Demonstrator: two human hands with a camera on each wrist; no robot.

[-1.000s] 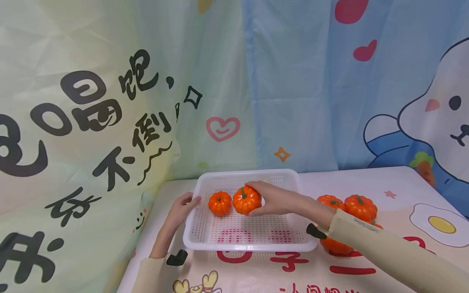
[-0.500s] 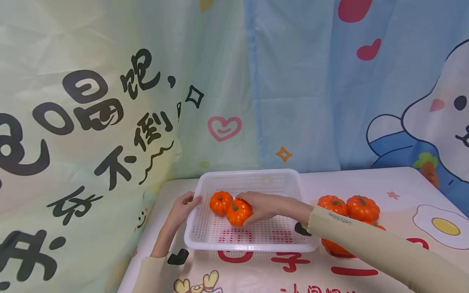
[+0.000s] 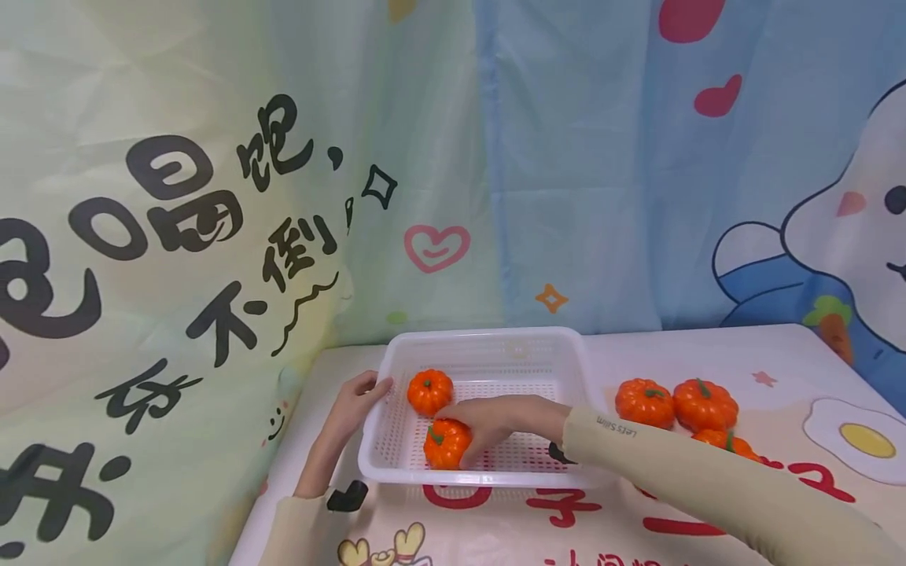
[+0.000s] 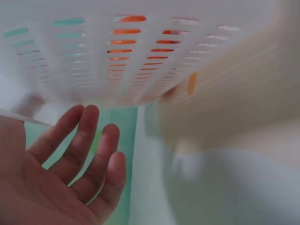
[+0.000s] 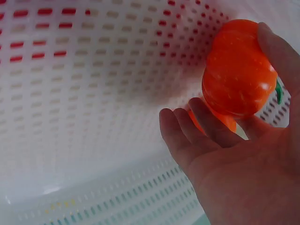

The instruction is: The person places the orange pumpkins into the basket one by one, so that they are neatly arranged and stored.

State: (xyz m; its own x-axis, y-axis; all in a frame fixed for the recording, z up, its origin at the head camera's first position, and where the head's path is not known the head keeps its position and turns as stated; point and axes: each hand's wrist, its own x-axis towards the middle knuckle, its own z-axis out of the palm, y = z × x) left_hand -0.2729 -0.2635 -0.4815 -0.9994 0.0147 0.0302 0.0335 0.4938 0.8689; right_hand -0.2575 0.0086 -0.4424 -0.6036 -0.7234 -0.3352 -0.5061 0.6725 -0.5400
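Right grip (image 3: 488, 418) partly spread, thumb and finger about pumpkin (image 3: 446, 448), at lower left inside basket (image 3: 488, 477). Left grip (image 3: 354, 405) pinches basket's left rim. Second pumpkin (image 3: 429, 392) sits in basket, upper left. Three pumpkins (image 3: 706, 406) on bench (image 3: 771, 350), right of frame; sleeve (image 3: 658, 456) may hide more. Looks partway: two inside, at least three outside.

Orange ribbed pumpkin (image 3: 442, 446) partly hidden by right hand (image 3: 484, 424), second orange pumpkin (image 3: 718, 439) partly behind beige sleeve (image 3: 658, 456), thumb of left hand (image 4: 65, 173) mostly hidden behind white perforated plastic basket (image 4: 96, 47) in left wrist view, hand and basket cropped there, white cartoon rabbit (image 3: 859, 220) cut by head view's right edge.
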